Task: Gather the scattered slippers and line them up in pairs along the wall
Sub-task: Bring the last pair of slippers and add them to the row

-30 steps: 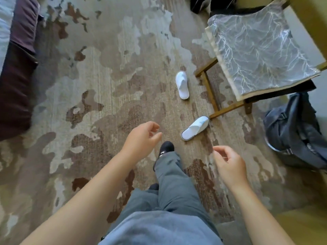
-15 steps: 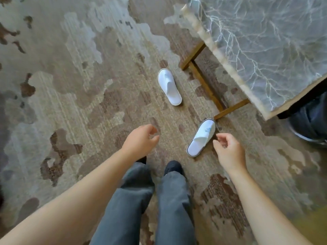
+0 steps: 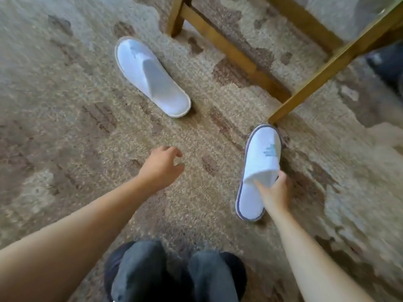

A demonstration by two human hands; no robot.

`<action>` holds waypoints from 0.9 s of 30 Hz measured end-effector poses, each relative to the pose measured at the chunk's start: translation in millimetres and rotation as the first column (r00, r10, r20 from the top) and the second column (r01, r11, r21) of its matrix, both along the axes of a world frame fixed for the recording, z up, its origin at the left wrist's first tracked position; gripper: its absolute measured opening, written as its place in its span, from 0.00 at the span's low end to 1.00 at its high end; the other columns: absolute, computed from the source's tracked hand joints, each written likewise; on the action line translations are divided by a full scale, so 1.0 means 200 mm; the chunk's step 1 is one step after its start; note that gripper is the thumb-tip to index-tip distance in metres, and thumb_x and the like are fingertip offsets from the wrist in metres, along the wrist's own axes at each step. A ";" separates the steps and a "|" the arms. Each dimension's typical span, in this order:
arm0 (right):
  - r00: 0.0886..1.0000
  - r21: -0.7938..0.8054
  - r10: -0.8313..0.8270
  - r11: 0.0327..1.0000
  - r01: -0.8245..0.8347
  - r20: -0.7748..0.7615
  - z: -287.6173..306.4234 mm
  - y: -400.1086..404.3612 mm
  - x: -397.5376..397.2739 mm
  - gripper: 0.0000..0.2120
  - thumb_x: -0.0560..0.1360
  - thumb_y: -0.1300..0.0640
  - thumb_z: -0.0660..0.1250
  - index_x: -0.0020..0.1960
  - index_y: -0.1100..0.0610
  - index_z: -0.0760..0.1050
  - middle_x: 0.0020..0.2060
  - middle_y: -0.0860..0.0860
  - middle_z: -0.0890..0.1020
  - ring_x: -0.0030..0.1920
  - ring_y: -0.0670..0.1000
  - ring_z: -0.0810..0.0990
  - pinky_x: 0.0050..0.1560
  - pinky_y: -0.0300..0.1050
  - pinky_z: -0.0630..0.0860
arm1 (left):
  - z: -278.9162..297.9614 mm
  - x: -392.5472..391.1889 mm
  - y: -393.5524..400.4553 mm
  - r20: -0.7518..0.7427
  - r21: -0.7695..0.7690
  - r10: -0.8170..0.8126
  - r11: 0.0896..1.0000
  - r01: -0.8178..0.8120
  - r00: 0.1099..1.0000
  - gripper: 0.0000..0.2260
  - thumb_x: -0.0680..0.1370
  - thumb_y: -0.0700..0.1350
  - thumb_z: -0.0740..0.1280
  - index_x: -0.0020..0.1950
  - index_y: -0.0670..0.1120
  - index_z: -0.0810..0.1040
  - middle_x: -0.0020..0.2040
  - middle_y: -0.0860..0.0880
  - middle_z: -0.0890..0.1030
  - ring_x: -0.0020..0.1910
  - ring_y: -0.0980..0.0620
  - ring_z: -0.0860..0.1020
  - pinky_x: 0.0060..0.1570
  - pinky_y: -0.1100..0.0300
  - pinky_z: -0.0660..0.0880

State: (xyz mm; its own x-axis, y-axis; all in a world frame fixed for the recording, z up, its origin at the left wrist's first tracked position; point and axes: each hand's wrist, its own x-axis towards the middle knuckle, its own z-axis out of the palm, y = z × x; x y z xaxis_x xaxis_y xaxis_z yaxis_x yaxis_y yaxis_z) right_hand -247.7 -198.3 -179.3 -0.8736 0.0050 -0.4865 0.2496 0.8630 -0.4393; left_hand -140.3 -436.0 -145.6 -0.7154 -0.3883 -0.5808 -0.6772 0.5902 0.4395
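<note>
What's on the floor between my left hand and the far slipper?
Nothing: in the head view only bare patterned carpet lies between the left hand and the far slipper.

Two white slippers [image 3: 152,77] [image 3: 260,168] look like soft matt terry cloth, the carpet [image 3: 65,105] rough woven pile, the chair frame [image 3: 231,55] smooth varnished wood.

A carpeted [image 3: 76,131] room at home, with a wooden chair [image 3: 235,53].

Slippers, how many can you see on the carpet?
2. One slipper lies alone beside the chair leg; the other slipper is by the right hand. More may be out of view.
</note>
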 end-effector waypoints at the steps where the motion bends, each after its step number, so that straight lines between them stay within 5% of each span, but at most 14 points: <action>1: 0.998 0.002 -0.055 0.998 0.055 0.013 -0.12 0.02 0.02 0.37 0.64 0.55 0.74 0.65 0.65 0.59 0.63 0.64 0.68 0.63 0.63 0.68 0.63 0.58 0.67 | -0.10 -0.02 0.00 -0.008 0.002 -0.018 1.000 0.018 1.000 0.17 0.75 0.47 0.63 0.62 0.44 0.70 0.64 0.42 0.72 0.62 0.43 0.70 0.59 0.51 0.68; 6: 0.972 0.050 -0.206 0.978 0.202 0.114 -0.48 0.06 0.08 0.50 0.64 0.52 0.75 0.71 0.65 0.45 0.72 0.63 0.56 0.71 0.60 0.58 0.70 0.53 0.57 | -0.34 -0.03 -0.02 -0.037 0.004 -0.034 0.999 0.034 0.999 0.22 0.74 0.47 0.64 0.67 0.45 0.65 0.67 0.41 0.68 0.61 0.44 0.71 0.58 0.53 0.69; 10: 0.977 0.141 -0.214 0.966 0.215 -0.024 -0.44 0.04 0.10 0.53 0.58 0.52 0.78 0.70 0.63 0.49 0.67 0.66 0.62 0.66 0.63 0.63 0.62 0.55 0.64 | -0.32 0.01 -0.02 -0.058 -0.005 -0.009 1.000 0.008 0.998 0.23 0.74 0.46 0.65 0.67 0.44 0.64 0.67 0.41 0.68 0.59 0.45 0.73 0.57 0.54 0.70; 15: 0.958 -0.155 -0.237 0.965 0.213 -0.161 -0.34 0.00 0.08 0.38 0.64 0.64 0.73 0.68 0.64 0.57 0.63 0.63 0.71 0.60 0.61 0.73 0.55 0.48 0.68 | -0.36 0.00 -0.03 -0.095 0.006 0.091 0.996 -0.091 0.991 0.24 0.74 0.49 0.65 0.68 0.44 0.64 0.66 0.41 0.70 0.61 0.45 0.72 0.58 0.53 0.69; 19: 0.957 -0.296 -0.214 0.943 0.151 -0.195 -0.22 -0.12 0.01 0.23 0.67 0.65 0.70 0.60 0.64 0.66 0.52 0.57 0.75 0.49 0.53 0.73 0.42 0.36 0.64 | -0.42 -0.11 -0.10 -0.116 0.098 0.384 0.922 -0.374 0.916 0.28 0.73 0.54 0.64 0.69 0.43 0.62 0.68 0.42 0.68 0.65 0.45 0.69 0.64 0.50 0.67; 23: 0.982 -0.362 -0.102 0.931 0.038 -0.160 -0.11 -0.29 -0.08 0.18 0.68 0.63 0.69 0.55 0.58 0.67 0.47 0.53 0.74 0.45 0.52 0.72 0.36 0.41 0.63 | -0.48 -0.23 -0.21 -0.130 0.155 0.614 0.788 -0.596 0.778 0.30 0.73 0.55 0.65 0.69 0.42 0.61 0.68 0.43 0.68 0.65 0.45 0.69 0.62 0.51 0.67; 27: 0.984 -0.371 -0.048 0.928 -0.019 -0.169 -0.06 -0.36 -0.15 0.20 0.69 0.62 0.69 0.58 0.59 0.66 0.47 0.50 0.73 0.45 0.50 0.72 0.39 0.42 0.64 | -0.55 -0.37 -0.31 -0.135 0.084 0.638 0.770 -0.633 0.758 0.32 0.71 0.56 0.67 0.68 0.42 0.60 0.64 0.41 0.70 0.62 0.43 0.71 0.60 0.45 0.71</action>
State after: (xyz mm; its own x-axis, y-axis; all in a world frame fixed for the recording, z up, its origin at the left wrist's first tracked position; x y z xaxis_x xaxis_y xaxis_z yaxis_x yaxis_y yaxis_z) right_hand -277.5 -271.3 -192.3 -0.9452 -0.1330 -0.2983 0.1528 0.6271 -0.7638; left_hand -213.4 -497.8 -254.9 -0.3882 -0.7679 -0.5095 -0.8175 0.0319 0.5750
